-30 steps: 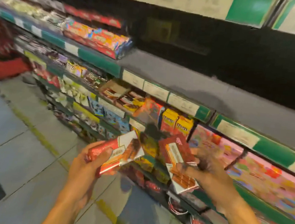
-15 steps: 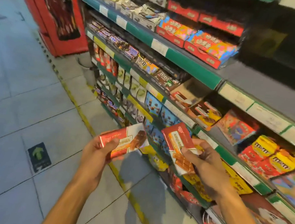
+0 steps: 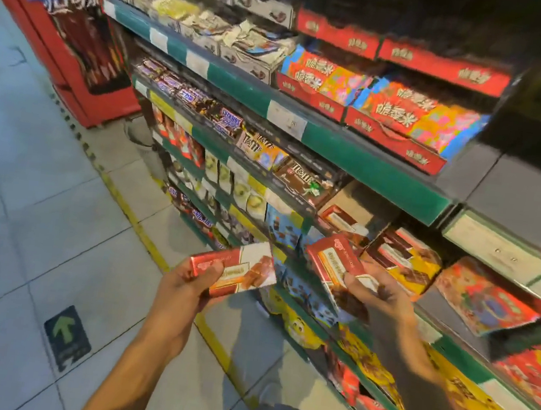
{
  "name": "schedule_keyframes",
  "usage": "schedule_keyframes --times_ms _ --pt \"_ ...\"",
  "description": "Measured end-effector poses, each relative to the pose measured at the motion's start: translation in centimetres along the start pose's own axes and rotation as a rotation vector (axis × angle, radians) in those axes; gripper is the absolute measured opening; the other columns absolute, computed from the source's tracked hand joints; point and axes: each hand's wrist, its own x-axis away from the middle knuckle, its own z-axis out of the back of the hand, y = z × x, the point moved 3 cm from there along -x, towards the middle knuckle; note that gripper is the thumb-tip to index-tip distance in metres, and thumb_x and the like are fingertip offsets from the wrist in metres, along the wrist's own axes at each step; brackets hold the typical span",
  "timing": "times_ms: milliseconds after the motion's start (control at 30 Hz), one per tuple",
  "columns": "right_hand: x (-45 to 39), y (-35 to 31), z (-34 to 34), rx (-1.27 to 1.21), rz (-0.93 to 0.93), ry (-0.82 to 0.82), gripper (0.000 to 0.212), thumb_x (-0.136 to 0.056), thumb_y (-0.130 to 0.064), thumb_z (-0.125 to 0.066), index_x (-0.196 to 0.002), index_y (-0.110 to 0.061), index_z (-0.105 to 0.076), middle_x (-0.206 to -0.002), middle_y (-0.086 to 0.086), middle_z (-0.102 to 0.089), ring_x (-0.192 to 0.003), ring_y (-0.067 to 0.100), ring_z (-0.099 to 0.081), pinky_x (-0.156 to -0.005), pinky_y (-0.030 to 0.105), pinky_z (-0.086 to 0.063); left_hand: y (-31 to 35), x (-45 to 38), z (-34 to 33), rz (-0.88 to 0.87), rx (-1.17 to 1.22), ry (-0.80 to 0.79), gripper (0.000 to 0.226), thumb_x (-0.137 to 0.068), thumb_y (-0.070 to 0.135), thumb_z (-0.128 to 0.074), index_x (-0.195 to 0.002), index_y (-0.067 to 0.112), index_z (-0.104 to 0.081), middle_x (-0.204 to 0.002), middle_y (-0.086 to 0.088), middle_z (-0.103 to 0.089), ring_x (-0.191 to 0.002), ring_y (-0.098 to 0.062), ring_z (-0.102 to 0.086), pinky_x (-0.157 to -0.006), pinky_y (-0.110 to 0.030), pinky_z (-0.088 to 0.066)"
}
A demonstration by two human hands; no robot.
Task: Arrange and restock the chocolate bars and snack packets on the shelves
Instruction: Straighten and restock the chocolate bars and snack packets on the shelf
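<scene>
— Nearest, lower centre?
— Left hand (image 3: 186, 283), fingers curled round a red-and-white chocolate bar (image 3: 233, 271), thumb across its face.
— Right of centre?
— Right hand (image 3: 378, 296) pinching a second red bar (image 3: 336, 263), tilted, just before the green shelf edge (image 3: 367, 172).
— Behind?
— Open carton of matching bars (image 3: 345, 220) mid-frame; M&M's packs (image 3: 302, 176) above left.
— Upper left?
— Red cooler (image 3: 83, 58).

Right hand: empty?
No, the right hand grips a red chocolate bar in front of the shelves.
</scene>
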Motion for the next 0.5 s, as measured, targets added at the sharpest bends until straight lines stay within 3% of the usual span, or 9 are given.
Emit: schedule_keyframes --times_ms 100,200,300,367,433,500 --pt "-2.8 -1.5 0.3 0.018 0.037 0.081 0.027 -0.090 -0.007 -0.067 -0.117 -0.009 -0.066 -0.104 0.011 -0.075 -0.086 0.022 -0.073 -0.069 0.027 -0.057 1.6 -4.7 -3.1 -0.009 -0.067 -0.079 0.022 -0.089 0.009 -0.066 -0.111 0.007 -0.068 -0.102 -0.014 -0.074 -0.098 -0.031 -0.071 -0.087 -0.040 -0.055" --pt "-4.4 -2.4 1.7 0.057 0.057 0.236 0.022 -0.089 -0.008 -0.069 -0.111 -0.014 -0.069 -0.098 0.005 -0.076 -0.076 0.012 -0.073 -0.056 0.017 -0.052 2.5 -8.5 -6.8 -0.048 -0.187 -0.156 0.023 -0.086 0.002 -0.069 -0.108 0.009 -0.069 -0.102 -0.013 -0.074 -0.097 -0.030 -0.071 -0.084 -0.043 -0.058" --pt "-5.3 -2.3 2.9 -0.001 0.053 0.322 0.025 -0.088 -0.008 -0.070 -0.112 -0.012 -0.068 -0.103 0.009 -0.075 -0.080 0.021 -0.073 -0.058 0.024 -0.055 2.9 -11.9 -11.1 -0.089 -0.320 -0.278 0.025 -0.084 -0.001 -0.070 -0.105 0.010 -0.069 -0.102 -0.012 -0.073 -0.097 -0.030 -0.070 -0.085 -0.052 -0.057" --pt "-5.6 -1.7 3.6 -0.039 0.034 0.408 0.023 -0.088 -0.008 -0.070 -0.111 -0.013 -0.067 -0.102 0.010 -0.076 -0.079 0.024 -0.073 -0.060 0.029 -0.057 3.0 -14.0 -14.0 -0.136 -0.407 -0.340 0.025 -0.084 -0.003 -0.069 -0.104 0.011 -0.067 -0.100 -0.009 -0.072 -0.094 -0.028 -0.068 -0.083 -0.041 -0.057" --pt "-5.6 -1.3 4.0 -0.076 0.028 0.481 0.024 -0.088 -0.007 -0.070 -0.111 -0.010 -0.066 -0.102 0.012 -0.075 -0.077 0.025 -0.073 -0.060 0.031 -0.058 3.1 -15.8 -16.7 -0.197 -0.515 -0.402 0.026 -0.086 -0.001 -0.069 -0.107 0.012 -0.065 -0.096 -0.003 -0.070 -0.086 -0.018 -0.065 -0.071 -0.017 -0.052" --pt "-5.3 -0.9 4.0 -0.099 0.036 0.540 0.024 -0.088 -0.007 -0.070 -0.112 -0.009 -0.065 -0.100 0.010 -0.076 -0.077 0.024 -0.074 -0.061 0.031 -0.059 2.9 -17.3 -18.9 -0.213 -0.575 -0.470 0.025 -0.087 -0.001 -0.068 -0.107 0.012 -0.063 -0.091 0.002 -0.067 -0.079 -0.010 -0.061 -0.059 -0.007 -0.045"
